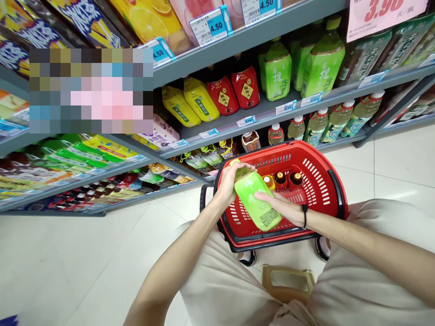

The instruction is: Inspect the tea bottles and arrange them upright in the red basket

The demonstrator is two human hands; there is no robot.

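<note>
Between my two hands, a green-labelled drink bottle [253,194] is held tilted over the red shopping basket [326,181]. My left hand [228,183] grips it near its yellow-green cap, at the upper left. My right hand [283,206], with a black band at the wrist, is closed around the right side of the label. Inside the basket, beyond my right hand, stand a yellow bottle [268,182] and two dark red bottles with brown caps, one of them a red bottle [281,181]. The bottle in my hands covers part of the basket's floor.
Ahead is a shelf [220,131] with yellow bottles [201,98], red bottles [245,87] and green bottles [277,70]. Large bottles [336,122] line the bottom shelf. Between my legs is a tan stool [285,290]. A blurred patch hides part of the left shelving.
</note>
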